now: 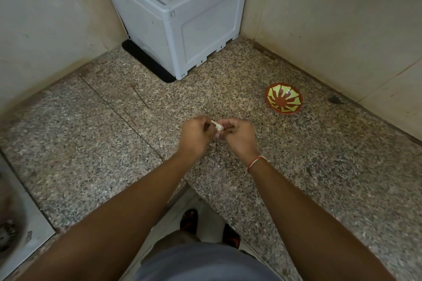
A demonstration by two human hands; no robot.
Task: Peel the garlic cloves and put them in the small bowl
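Over the speckled granite tabletop (91, 143), the left hand (194, 136) and right hand (237, 138) both curl fingers around a small white papery garlic clove (218, 126), well apart from the red-and-green patterned small bowl (283, 97).

This is a home kitchen, seen at the inner corner of an L-shaped worktop. The counter (96, 134) is speckled granite with a seam running across it, and it meets 2 walls faced in large cream tiles (342, 18). A steel sink (16, 219) with a drain is let into the counter at the far left. A pale grey plastic box-shaped unit (182, 13) sits on a black mat (146, 61) in the corner. A small red and green painted bowl (283, 97) stands near the right wall.
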